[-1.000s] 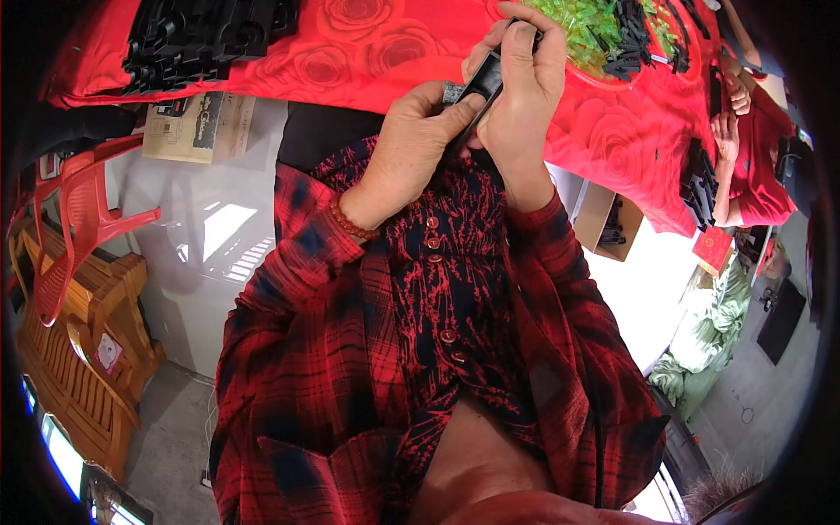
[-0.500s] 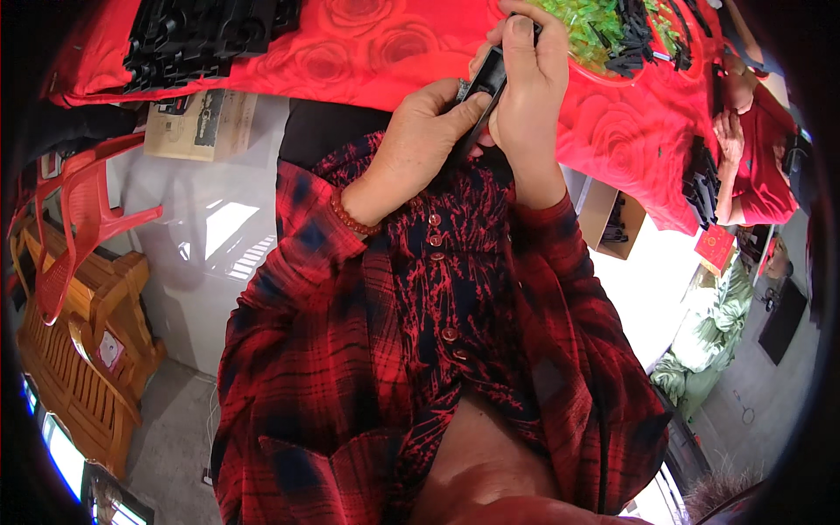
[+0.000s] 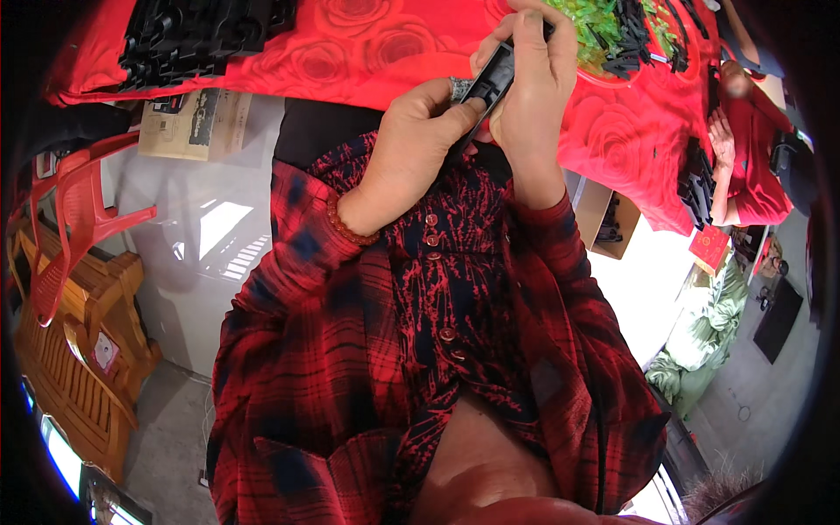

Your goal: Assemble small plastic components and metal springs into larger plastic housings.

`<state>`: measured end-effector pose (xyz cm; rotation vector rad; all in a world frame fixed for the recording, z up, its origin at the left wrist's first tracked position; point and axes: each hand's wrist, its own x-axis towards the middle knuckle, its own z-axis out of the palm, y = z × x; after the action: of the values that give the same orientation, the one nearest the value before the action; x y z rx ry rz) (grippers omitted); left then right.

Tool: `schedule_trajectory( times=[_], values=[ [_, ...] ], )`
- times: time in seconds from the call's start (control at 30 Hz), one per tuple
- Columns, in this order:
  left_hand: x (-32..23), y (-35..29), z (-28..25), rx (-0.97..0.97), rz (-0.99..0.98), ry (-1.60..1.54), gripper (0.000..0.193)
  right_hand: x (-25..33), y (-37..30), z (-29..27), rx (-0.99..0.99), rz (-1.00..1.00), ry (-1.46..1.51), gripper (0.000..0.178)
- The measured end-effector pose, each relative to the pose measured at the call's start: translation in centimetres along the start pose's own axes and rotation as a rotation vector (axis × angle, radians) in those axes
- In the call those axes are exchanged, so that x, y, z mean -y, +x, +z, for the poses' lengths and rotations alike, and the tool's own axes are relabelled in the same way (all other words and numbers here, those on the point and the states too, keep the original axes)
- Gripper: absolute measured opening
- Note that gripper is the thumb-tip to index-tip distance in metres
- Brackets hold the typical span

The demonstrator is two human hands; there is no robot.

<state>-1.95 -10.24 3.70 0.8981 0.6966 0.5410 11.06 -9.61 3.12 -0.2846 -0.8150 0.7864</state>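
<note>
A person in a plaid shirt (image 3: 324, 350) holds a slim black part (image 3: 495, 75) in both hands, just over the near edge of a desk (image 3: 604, 140) covered in red rose-patterned cloth. The left grip (image 3: 409, 147) pinches the part near its lower end, the thumb pressed against its hollow side; a bracelet (image 3: 346, 225) circles that wrist. The right grip (image 3: 535, 101) wraps around the upper end, fingers bent over it. The part tilts, its top leaning to the right. A small grey patch shows beside the left fingertips, too small to identify.

Beyond the left grip, to its left, a stack (image 3: 197, 44) of black pieces sits on the desk. Just right of the right grip, a tray (image 3: 623, 81) holds green bits (image 3: 582, 35) and black strips (image 3: 632, 44). Below and right of that grip, a carton (image 3: 605, 229) contains more black pieces. Farther right, a co-worker's hand (image 3: 721, 140) hovers near another black pile (image 3: 697, 188). Well left of the left grip stands a red chair (image 3: 80, 214).
</note>
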Motion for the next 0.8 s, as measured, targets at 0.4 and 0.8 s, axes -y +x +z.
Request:
schedule_trajectory(
  times=[0.4,0.8],
  values=[
    [0.4,-0.4,-0.2,-0.080,0.208,0.285,0.023,1.7,-0.9,2.2,-0.254,0.060,-0.709,0.021],
    [-0.3,1.3,-2.0,0.001,-0.015,0.370,0.018,1.2,-1.4,0.3,-0.325,0.281,-0.734,0.031]
  ],
)
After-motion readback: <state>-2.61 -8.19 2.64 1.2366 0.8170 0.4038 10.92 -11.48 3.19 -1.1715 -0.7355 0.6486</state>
